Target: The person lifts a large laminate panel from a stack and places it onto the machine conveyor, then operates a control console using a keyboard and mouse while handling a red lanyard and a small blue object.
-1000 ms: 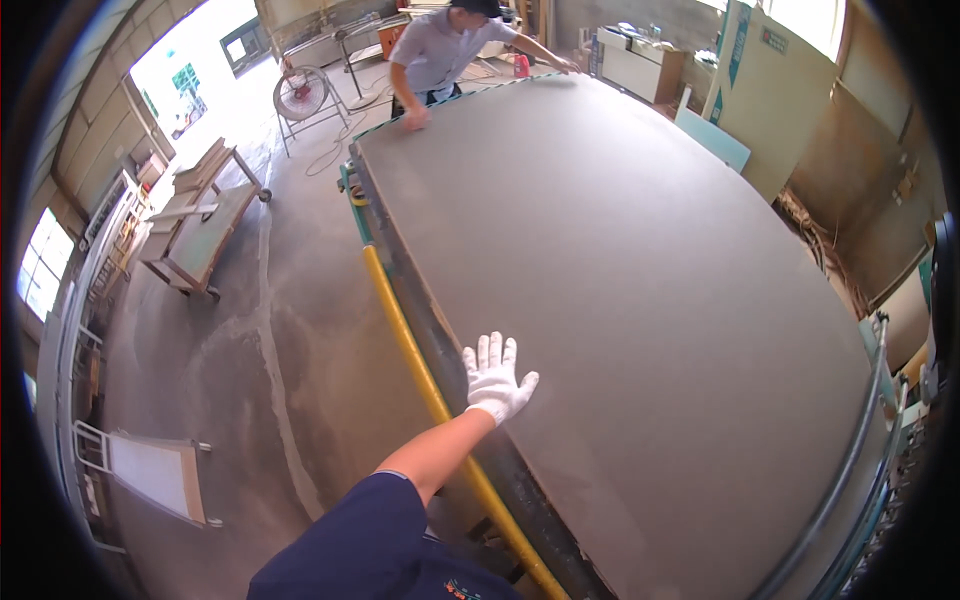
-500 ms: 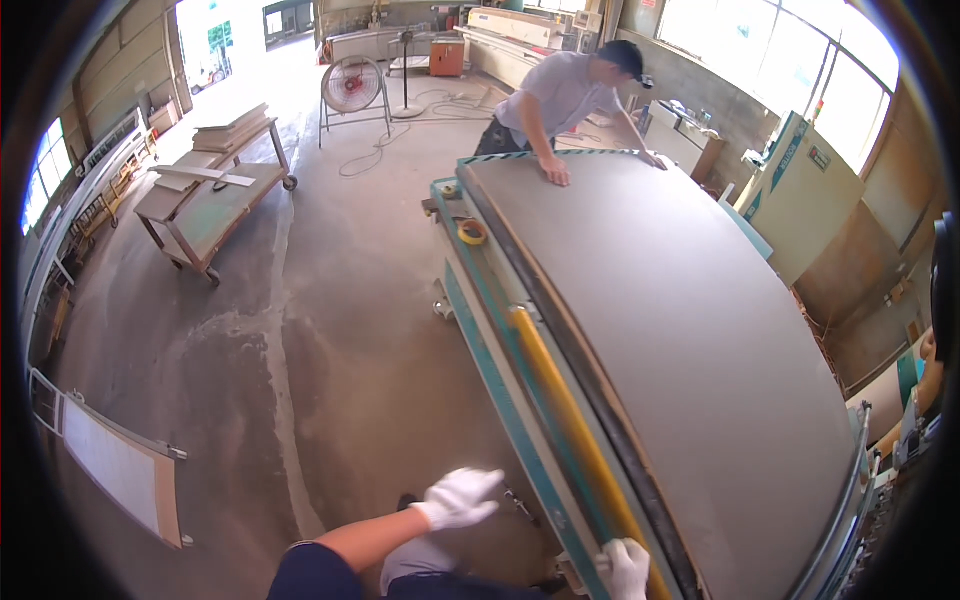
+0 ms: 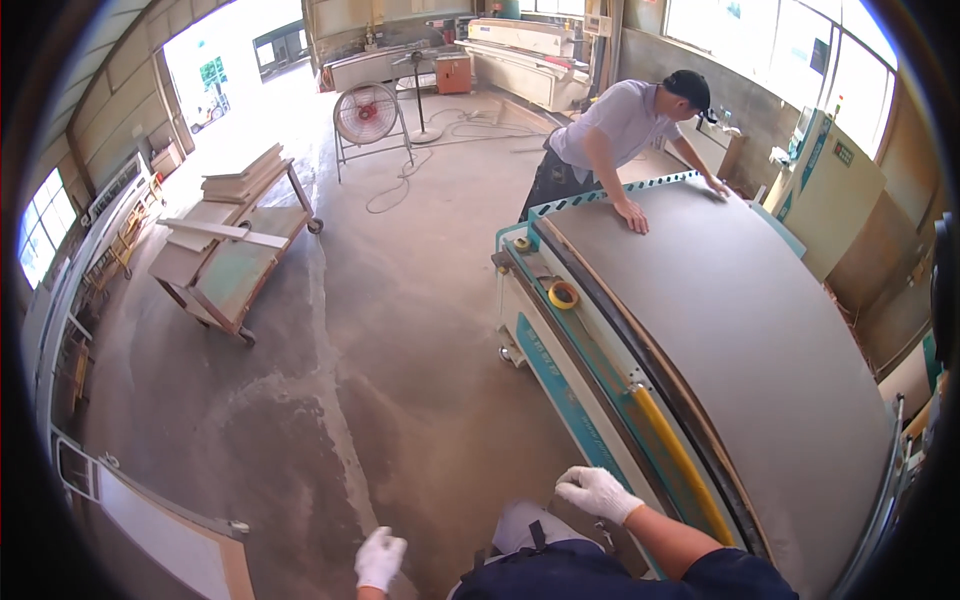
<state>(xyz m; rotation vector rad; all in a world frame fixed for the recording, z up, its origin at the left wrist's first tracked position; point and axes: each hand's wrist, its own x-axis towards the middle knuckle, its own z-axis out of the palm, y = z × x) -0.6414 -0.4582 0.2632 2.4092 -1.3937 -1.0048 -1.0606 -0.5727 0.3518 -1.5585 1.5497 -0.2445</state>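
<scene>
My left hand (image 3: 381, 560), in a white knit glove, hangs over the floor at the bottom of the view. Its fingers are loosely bent, and nothing shows in them. My right hand (image 3: 602, 496), gloved the same way, hovers in front of my body, left of the teal-and-white machine bed (image 3: 570, 385). Nothing shows between its half-bent fingers either. A large grey sheet (image 3: 745, 330) covers the bed, and a yellow roller (image 3: 682, 462) runs along its near-left side. Neither hand touches the sheet or the roller.
A co-worker (image 3: 625, 140) leans over the sheet's far end, both hands on it. Tape rolls (image 3: 563, 294) lie on the bed's ledge. Left stand a wheeled cart (image 3: 245, 280) with stacked boards and a low trolley (image 3: 165, 520). A floor fan (image 3: 366, 113) and cables are behind.
My right hand has come off the yellow roller and swung in front of my body. My left hand has moved left and down. The view has shifted; the co-worker still leans on the sheet.
</scene>
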